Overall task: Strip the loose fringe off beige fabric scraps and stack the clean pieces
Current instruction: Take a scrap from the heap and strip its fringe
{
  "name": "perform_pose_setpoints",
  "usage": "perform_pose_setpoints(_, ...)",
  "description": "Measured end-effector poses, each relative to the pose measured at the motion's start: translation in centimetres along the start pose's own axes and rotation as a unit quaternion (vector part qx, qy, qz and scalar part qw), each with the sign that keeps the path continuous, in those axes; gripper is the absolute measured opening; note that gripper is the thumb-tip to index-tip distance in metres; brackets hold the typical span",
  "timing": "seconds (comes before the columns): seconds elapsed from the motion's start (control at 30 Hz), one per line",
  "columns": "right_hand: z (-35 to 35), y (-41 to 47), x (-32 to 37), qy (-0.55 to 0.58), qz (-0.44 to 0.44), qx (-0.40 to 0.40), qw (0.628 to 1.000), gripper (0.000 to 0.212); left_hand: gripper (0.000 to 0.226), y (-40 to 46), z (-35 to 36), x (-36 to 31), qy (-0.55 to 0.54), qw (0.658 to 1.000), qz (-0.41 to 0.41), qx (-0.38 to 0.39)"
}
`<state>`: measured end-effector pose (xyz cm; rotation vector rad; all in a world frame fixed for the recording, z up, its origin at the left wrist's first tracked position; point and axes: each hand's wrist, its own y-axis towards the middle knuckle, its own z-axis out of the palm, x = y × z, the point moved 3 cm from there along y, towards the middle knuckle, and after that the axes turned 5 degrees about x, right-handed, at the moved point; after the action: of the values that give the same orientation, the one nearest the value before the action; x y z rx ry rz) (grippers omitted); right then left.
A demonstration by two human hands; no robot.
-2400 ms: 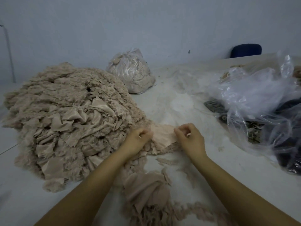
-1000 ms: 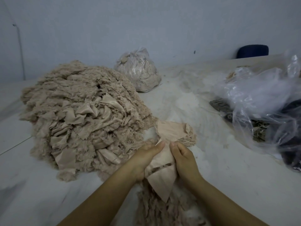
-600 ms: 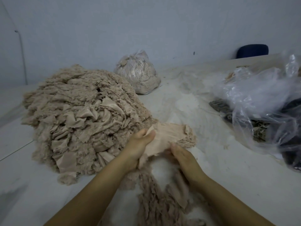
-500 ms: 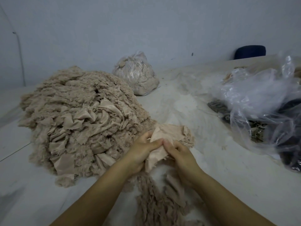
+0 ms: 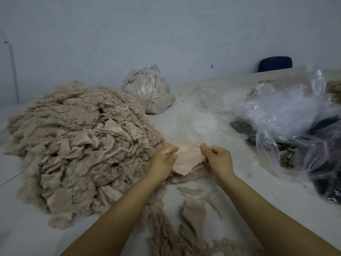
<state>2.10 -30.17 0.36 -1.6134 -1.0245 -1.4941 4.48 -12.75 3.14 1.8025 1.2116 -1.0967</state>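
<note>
Beige fabric fills most of the white table (image 5: 239, 191). Both hands meet over one smooth piece of cloth (image 5: 188, 157), which is paler and pinker than the rest. The left hand (image 5: 163, 162) grips the left edge of this piece: the thumb lies flat on top and points to the right, and the fingers are curled under the cloth, where I cannot see them. The right hand (image 5: 218, 159) pinches the right edge, with the fingers bent into a loose fist and the thumb side turned toward the cloth. The two hands are a little apart, and the piece is spread between them, almost flat. It sits on top of a small low stack (image 5: 191, 174) with a fuzzy edge, just beside the big pile.

This big pile of scraps (image 5: 77, 148) rises to the left of the hands, and its right side touches the left hand. It looks frayed on the outside, with smooth folds in the middle. In front of the hands, near the forearms, loose fringe (image 5: 166, 237) and some limp bits of cloth lie scattered on the table.

Behind the pile stands a tied plastic bag (image 5: 147, 91) filled with beige stuff. At the right lies crumpled clear plastic (image 5: 280, 111) over dark things that I cannot identify. A dark blue chair back (image 5: 275, 64) shows behind the far edge of the table.
</note>
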Motion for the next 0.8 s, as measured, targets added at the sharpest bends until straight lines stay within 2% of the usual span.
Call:
perform_pose_setpoints(0.13,0.1,0.1,0.5,-0.005,-0.056,0.009,0.998,0.038,0.052,-0.2,0.4,0.7,-0.067,0.996,0.002,0.052)
perform_pose_setpoints(0.2,0.5,-0.1,1.5,0.014,-0.091,0.037,0.995,0.031,0.064,0.0,-0.1,0.4,0.007,1.0,0.026,0.011)
perform_pose_setpoints(0.27,1.4,-0.5,2.9,0.033,-0.116,0.096,0.988,0.024,0.071,0.3,-0.7,-0.3,0.068,0.995,0.065,-0.036)
perform_pose_setpoints(0.33,2.4,-0.9,4.2,0.044,-0.129,0.14,0.981,0.018,0.058,0.9,-1.0,-1.3,0.045,0.995,0.085,-0.03)
perform_pose_setpoints(0.4,2.8,-1.1,4.8,0.068,-0.12,0.147,0.979,0.012,0.018,1.3,-0.9,-2.3,-0.018,0.996,0.091,-0.003)
perform_pose_setpoints(0.43,2.7,-1.2,4.8,0.092,-0.095,0.159,0.978,0.011,0.013,1.5,-0.9,-2.8,-0.033,0.995,0.093,-0.02)
perform_pose_setpoints(0.5,2.8,-1.5,4.4,0.14,-0.023,0.22,0.965,0.021,0.024,2.0,-1.3,-3.0,-0.065,0.993,0.071,-0.071)
perform_pose_setpoints(0.57,2.6,-1.8,3.8,0.136,0.03,0.25,0.958,0.033,0.023,2.5,-1.8,-2.9,-0.115,0.986,0.039,-0.114)
perform_pose_setpoints(0.67,1.3,-1.0,3.2,0.141,0.048,0.165,0.975,0.029,0.012,2.9,-2.1,-2.4,-0.121,0.981,0.03,-0.146)
perform_pose_setpoints(0.8,0.1,0.2,3.5,0.122,0.01,0.108,0.987,0.018,0.014,2.7,-1.5,-1.5,-0.162,0.981,0.013,-0.107)
